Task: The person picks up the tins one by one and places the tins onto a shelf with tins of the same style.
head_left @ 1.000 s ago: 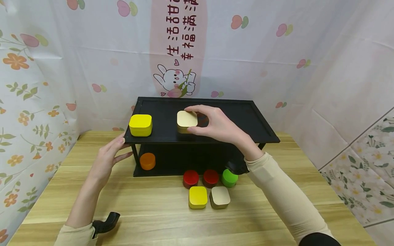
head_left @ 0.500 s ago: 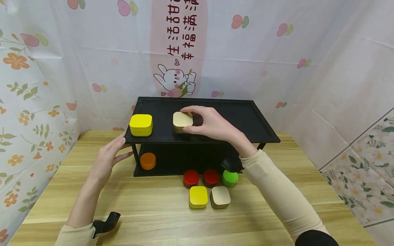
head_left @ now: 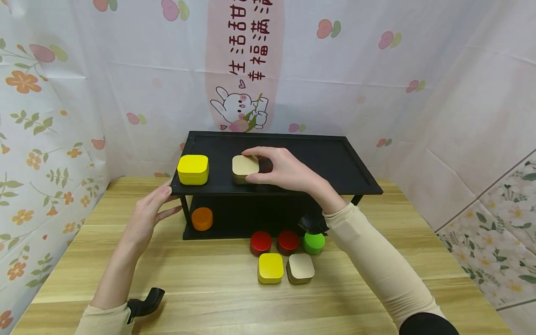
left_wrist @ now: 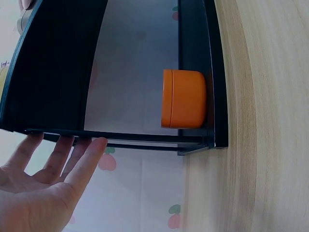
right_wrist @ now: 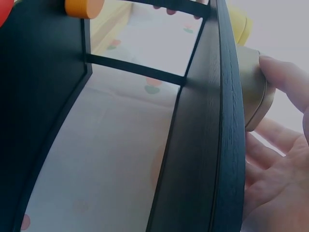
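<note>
A black two-level shelf (head_left: pixel 318 160) stands on the wooden table. On its top level my right hand (head_left: pixel 255 165) pinches a beige square tin (head_left: pixel 244 166) between thumb and fingers; the tin rests on the shelf. A yellow square tin (head_left: pixel 193 169) sits to its left. My left hand (head_left: pixel 161 197) rests with straight fingers against the shelf's front left corner, holding nothing. The left wrist view shows those fingers (left_wrist: pixel 82 154) on the shelf edge and an orange round tin (left_wrist: pixel 183 99) on the lower level. The right wrist view shows the beige tin (right_wrist: pixel 253 96) under my thumb.
On the table in front of the shelf lie two red round tins (head_left: pixel 260 243), a green round tin (head_left: pixel 314 243), a yellow square tin (head_left: pixel 270 268) and a beige square tin (head_left: pixel 300 268). Flowered cloth walls close in the left, back and right.
My right hand has slid the beige tin leftward on the top level, closer to the yellow tin. The left hand has stayed at the shelf corner.
</note>
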